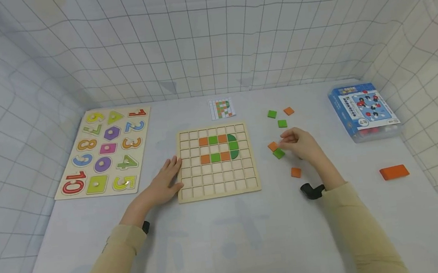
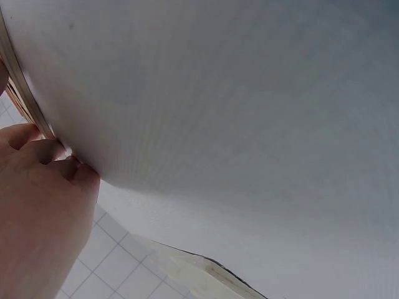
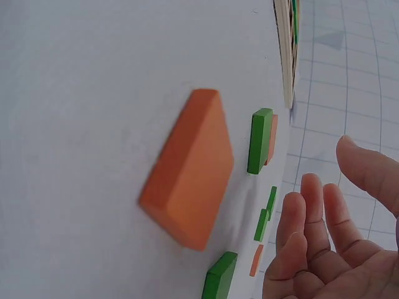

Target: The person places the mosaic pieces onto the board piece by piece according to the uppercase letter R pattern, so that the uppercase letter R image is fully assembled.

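Head view: part-filled grid board (image 1: 207, 180), centre; left hand (image 1: 163, 184) spread against its edge; right hand (image 1: 302, 146) loosely parted, empty, beside orange tile (image 1: 273, 146), right of board. Likely tile-picking step; next calls for thumb-finger pinch.

Sleeved arms (image 1: 364, 228) extended forward, left hand (image 1: 164, 185) palm down, thumb spread, right hand (image 1: 303, 145) with fingers loosely bent.

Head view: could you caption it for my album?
Left hand touching a wooden grid board; right hand beside loose orange and green square tiles.
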`<state>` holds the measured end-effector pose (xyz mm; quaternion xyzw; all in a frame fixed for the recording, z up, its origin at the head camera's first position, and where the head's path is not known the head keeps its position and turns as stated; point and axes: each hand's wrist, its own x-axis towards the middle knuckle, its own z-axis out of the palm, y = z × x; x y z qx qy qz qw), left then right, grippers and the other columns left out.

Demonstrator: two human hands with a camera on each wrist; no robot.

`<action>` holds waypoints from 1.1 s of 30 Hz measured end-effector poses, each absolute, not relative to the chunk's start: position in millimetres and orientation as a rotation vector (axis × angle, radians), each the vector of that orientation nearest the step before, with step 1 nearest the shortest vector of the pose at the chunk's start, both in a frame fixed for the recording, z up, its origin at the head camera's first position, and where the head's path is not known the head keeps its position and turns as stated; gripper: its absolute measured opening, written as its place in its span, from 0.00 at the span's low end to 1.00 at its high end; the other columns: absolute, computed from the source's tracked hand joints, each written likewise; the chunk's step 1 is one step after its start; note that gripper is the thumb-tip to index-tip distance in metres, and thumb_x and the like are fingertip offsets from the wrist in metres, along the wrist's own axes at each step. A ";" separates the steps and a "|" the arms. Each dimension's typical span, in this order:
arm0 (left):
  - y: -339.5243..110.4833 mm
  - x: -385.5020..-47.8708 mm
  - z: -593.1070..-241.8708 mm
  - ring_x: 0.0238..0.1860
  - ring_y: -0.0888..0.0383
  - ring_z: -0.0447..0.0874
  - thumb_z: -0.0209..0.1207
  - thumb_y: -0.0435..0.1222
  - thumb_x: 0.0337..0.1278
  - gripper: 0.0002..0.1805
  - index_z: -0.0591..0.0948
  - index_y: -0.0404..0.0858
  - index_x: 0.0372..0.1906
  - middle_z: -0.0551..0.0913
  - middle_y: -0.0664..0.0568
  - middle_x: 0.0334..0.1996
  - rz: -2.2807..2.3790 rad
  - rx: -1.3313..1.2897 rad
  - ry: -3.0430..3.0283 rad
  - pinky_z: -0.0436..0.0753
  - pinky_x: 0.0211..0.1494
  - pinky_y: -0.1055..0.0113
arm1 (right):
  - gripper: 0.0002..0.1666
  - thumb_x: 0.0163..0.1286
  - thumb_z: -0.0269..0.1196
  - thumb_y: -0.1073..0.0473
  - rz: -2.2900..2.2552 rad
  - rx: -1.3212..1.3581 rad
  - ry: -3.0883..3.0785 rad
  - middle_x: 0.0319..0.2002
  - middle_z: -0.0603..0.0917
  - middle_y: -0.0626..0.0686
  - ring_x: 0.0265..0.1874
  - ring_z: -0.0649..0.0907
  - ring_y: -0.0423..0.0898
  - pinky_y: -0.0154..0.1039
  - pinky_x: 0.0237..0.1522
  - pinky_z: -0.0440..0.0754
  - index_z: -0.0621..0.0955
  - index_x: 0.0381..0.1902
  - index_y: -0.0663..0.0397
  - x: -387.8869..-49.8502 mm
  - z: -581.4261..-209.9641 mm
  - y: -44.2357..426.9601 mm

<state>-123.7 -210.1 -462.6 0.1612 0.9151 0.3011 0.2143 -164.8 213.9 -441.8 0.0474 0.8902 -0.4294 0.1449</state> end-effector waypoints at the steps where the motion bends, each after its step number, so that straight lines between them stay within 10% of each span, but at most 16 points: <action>1: -210.3 -123.7 -462.6 0.78 0.32 0.31 0.53 0.35 0.70 0.41 0.45 0.29 0.77 0.39 0.31 0.78 0.839 0.450 2.538 0.41 0.77 0.35 | 0.26 0.69 0.64 0.53 -1.235 0.141 2.565 0.52 0.81 0.61 0.50 0.79 0.54 0.38 0.47 0.76 0.75 0.59 0.62 -164.2 -441.8 214.9; 33: -210.3 -122.8 -461.1 0.78 0.33 0.30 0.52 0.35 0.71 0.40 0.45 0.29 0.77 0.39 0.33 0.78 0.828 0.442 2.536 0.41 0.77 0.36 | 0.20 0.65 0.68 0.57 -0.889 0.151 2.639 0.42 0.77 0.58 0.39 0.75 0.52 0.41 0.41 0.75 0.73 0.47 0.61 -158.3 -449.0 196.0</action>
